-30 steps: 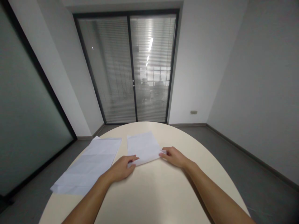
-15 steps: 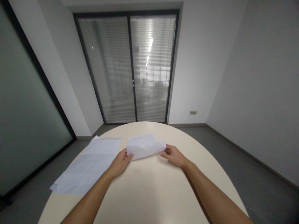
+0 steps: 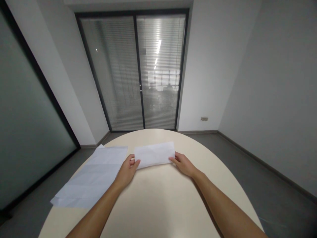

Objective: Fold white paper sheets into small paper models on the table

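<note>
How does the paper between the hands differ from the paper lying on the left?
The held paper makes a small, narrow strip; the left paper covers more area. The left hand and right hand hold the held paper's ends, while the left paper lies unheld on the table. Both look white.

Just below the middle of the frame, my left hand and right hand pinch the two ends of a white folded paper, my thumbs on its near face, over the pale, round-edged table. At the lower left, larger sheets lie overlapping, my left forearm crossing in front of them. Blinds fill the dark-framed glazing at upper centre, and a small plate sits low on the wall, right of centre.
</note>
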The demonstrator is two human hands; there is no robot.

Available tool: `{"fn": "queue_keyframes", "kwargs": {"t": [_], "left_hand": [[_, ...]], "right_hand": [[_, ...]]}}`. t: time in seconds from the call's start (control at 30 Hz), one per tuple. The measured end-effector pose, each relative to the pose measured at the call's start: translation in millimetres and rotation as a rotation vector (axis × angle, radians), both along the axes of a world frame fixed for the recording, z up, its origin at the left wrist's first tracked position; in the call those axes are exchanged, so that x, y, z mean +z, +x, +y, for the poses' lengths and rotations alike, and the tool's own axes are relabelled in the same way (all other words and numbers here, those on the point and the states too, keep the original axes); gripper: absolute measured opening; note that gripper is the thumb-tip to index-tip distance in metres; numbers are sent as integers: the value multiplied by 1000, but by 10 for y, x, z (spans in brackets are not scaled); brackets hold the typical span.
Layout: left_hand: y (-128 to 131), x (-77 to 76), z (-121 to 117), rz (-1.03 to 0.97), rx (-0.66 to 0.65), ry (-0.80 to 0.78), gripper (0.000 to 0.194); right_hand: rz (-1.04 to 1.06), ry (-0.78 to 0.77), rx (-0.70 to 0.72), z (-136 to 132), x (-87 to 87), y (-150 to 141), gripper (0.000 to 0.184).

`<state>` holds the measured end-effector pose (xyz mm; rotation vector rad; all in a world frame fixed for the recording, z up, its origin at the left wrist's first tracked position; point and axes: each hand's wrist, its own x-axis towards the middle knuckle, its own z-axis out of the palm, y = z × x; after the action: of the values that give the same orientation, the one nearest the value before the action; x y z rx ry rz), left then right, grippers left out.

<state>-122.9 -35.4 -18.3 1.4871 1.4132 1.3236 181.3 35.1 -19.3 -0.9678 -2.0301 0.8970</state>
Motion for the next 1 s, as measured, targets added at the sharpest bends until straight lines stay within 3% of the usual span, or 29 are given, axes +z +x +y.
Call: {"fn": "queue_keyframes", "kwargs": {"t": [0.07,0.13,0.27,0.4,0.6,0.73,1.0], "left_hand": [[11,-5,-11,-42,-93,-22,50],[13,1,-23,-8,-121,-31,45],[-9,-13,-14,60,-89,-92,37],[-18,-59,7,103,-67,-84,47],[20,-68,-11,104,-26,-64,56],[32,-100,1,143,23,-37,66],[76,-71,-69,508,165,-30,80]], "right_hand": [[18,-8,-23,19,-23,15,37],[39,-22,-26,34,-38,26,38],[27,-26,-61,75,-72,29,36],[-38,24,-164,108,-113,32,36],[-4,9,-102,82,-116,39,39],[-69,63,-180,85,-127,24,46],[-142,80,-190,58,-105,-13,49]]}}
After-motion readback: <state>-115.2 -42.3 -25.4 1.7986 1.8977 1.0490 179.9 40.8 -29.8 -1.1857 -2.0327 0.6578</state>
